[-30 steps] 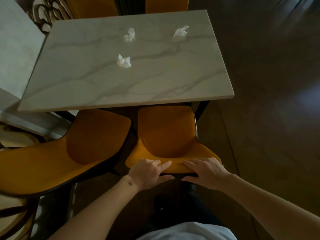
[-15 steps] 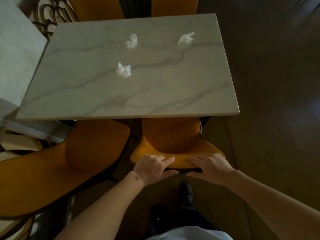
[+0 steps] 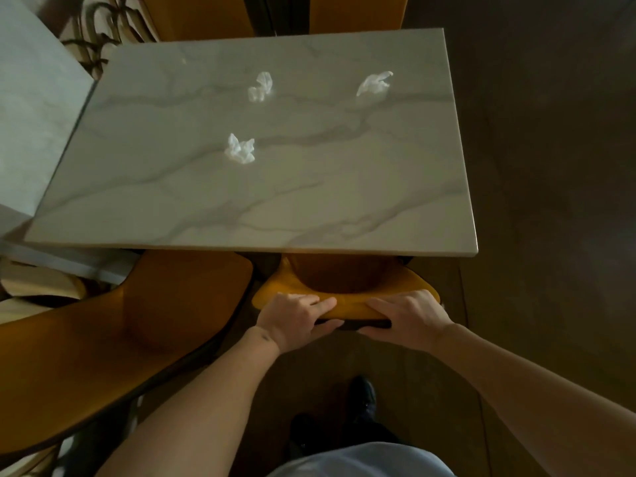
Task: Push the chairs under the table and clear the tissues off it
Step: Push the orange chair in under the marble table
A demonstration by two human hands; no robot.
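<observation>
Dark shoe (image 3: 364,394): stood on the brown floor (image 3: 550,166), on the near side of the table, below the person's hands.
Left hand (image 3: 292,316): was clamped on the top edge of the right chair's backrest, fingers lying over the front and thumb tucked beneath, just short of the table's near edge.
Right hand (image 3: 409,316): gripped the same backrest edge beside the left hand, fingers curled over it, knuckles up.
Right chair (image 3: 344,290): yellow; its seat was hidden below the table's near edge, with only the back and a strip of the shell showing.
Left chair (image 3: 113,339): yellow; stood at the table's near left corner, most of its seat out in the open and only its front tip under the edge, turned at an angle to the table.
Table (image 3: 275,208): grey-veined marble top, rectangular.
Near tissue (image 3: 240,149): white and crumpled, lay left of the table's middle.
Middle tissue (image 3: 260,86): white and crumpled, lay farther in, toward the table's far edge.
Right tissue (image 3: 374,83): white and crumpled, lay toward the table's far right corner, well apart from the other two.
Far chairs (image 3: 358,12): two yellow backs showed beyond the table's far edge.
Second marble top (image 3: 34,108): lay beside the table's left edge.
</observation>
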